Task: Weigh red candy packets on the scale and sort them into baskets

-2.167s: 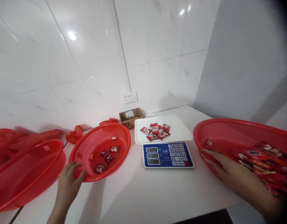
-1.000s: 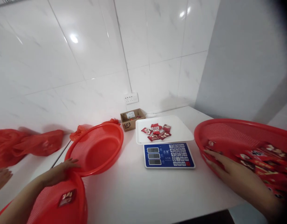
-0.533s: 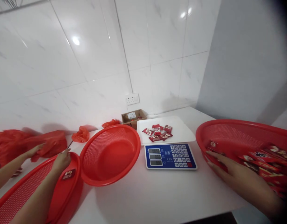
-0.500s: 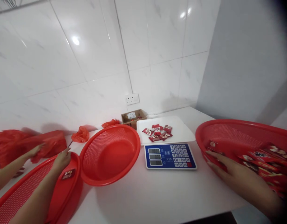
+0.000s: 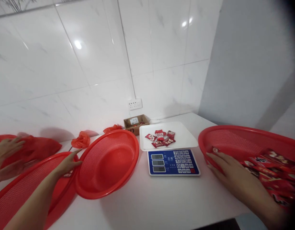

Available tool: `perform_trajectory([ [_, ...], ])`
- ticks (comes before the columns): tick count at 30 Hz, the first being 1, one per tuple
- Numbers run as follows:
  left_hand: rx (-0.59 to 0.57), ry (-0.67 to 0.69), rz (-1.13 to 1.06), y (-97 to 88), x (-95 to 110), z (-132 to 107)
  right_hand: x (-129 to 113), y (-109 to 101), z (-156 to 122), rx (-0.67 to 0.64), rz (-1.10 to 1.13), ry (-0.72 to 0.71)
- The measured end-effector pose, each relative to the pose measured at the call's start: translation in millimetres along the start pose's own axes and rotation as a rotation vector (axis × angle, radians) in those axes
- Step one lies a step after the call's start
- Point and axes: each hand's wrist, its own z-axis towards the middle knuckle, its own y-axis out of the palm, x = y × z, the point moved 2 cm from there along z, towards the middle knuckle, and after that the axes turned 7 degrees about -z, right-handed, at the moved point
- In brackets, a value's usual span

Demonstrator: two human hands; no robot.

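My left hand (image 5: 66, 165) reaches in from the lower left, thumb and forefinger spread, at the left rim of the middle red basket (image 5: 135, 159). It appears to touch that rim, but a firm grip does not show. Beneath the hand, a small packet (image 5: 68, 173) lies partly hidden in the left red basket (image 5: 11, 182). My right hand (image 5: 230, 169) is open in the right red basket (image 5: 245, 130), fingers stretched toward one red packet (image 5: 215, 149) by the wall. Beside it lies a heap of red snack packets (image 5: 273, 171).
A blue-and-white scale (image 5: 173, 162) carries several red packets (image 5: 160, 136) on its white pan (image 5: 183, 135). Behind stands a cardboard box (image 5: 136, 121). A co-worker's hand (image 5: 8, 150) is over red plastic bags (image 5: 42, 147) at far left. Another crumpled bag (image 5: 80, 140) lies nearer.
The middle basket has shifted left and nearer, with my left hand now at its rim. My right hand stays in the right basket. The co-worker's hand has moved left.
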Motion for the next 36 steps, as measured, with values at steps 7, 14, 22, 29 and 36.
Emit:
perform_trajectory([
  [7, -0.107, 0.103, -0.015, 16.4, 6.6, 7.9, -76.5, -6.0, 57.8, -0.030, 0.203, -0.212],
  [14, 0.075, 0.204, -0.089, 22.7, 59.9, -32.1, -127.0, 37.1, 139.6, -0.291, 0.105, -0.102],
  [22, 0.173, 0.752, 0.000, 77.9, 76.8, -167.1, -141.8, 49.9, 153.2, -0.178, 0.133, -0.257],
  [29, 0.399, 0.765, 0.003, 117.1, 88.9, -183.3, -142.1, 49.4, 159.9, -0.099, 0.220, -0.200],
  [36, 0.444, 0.841, 0.025, 119.8, 90.3, -183.1, -137.4, 34.3, 177.1, 0.000, 0.389, -0.019],
])
